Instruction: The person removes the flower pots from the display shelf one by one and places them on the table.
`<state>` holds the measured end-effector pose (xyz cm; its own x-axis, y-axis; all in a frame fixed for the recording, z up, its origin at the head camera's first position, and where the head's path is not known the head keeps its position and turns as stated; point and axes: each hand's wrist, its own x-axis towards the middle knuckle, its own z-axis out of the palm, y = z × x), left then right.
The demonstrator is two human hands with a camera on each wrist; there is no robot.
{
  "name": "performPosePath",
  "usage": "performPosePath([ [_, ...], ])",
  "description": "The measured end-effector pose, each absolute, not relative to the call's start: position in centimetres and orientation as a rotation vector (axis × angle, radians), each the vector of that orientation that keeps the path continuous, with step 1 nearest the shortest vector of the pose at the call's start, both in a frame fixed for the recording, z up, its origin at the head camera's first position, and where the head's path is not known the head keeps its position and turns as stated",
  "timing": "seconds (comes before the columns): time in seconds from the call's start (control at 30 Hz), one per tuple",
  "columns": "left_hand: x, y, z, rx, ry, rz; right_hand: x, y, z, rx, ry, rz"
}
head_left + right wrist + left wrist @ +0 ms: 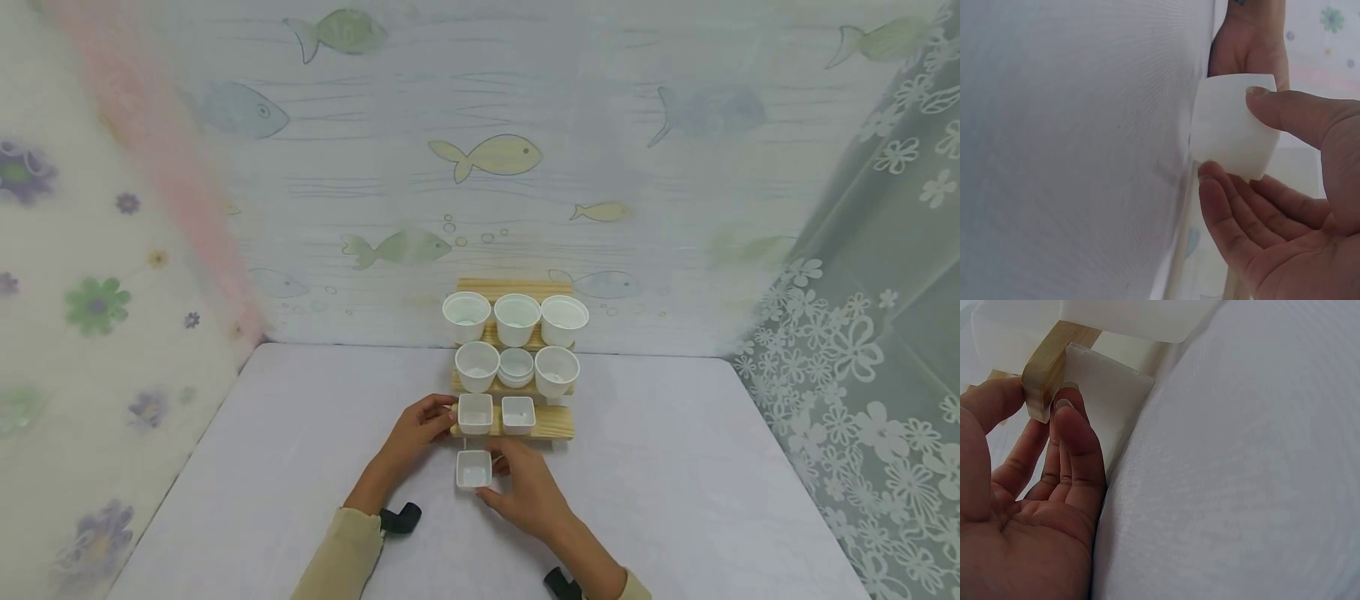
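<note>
One square cup [474,471] sits in the right hand's [528,492] grip, just before the wooden stand [555,423]; the left hand [411,433] pinches its end: row-filling, apparently, calling for a level lift!

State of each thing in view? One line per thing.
Left hand: pinching lowest slat
Right hand: holding square cup
Square cup: opening faces head camera
Two other square cups: upright on lowest slat
Round cups: upright, two rows
Wooden stand: standing, loaded
</note>
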<state>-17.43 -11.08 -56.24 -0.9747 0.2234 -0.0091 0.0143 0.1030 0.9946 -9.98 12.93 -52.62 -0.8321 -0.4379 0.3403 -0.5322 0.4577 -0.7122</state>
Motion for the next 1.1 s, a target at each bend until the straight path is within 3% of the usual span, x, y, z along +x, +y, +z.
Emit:
performPosePath([
  [1.1, -17.25, -11.0, -56.08, 0.225, 2.186, 2.024, -10.57, 12.37, -52.21, 0.633, -2.818, 1.359],
])
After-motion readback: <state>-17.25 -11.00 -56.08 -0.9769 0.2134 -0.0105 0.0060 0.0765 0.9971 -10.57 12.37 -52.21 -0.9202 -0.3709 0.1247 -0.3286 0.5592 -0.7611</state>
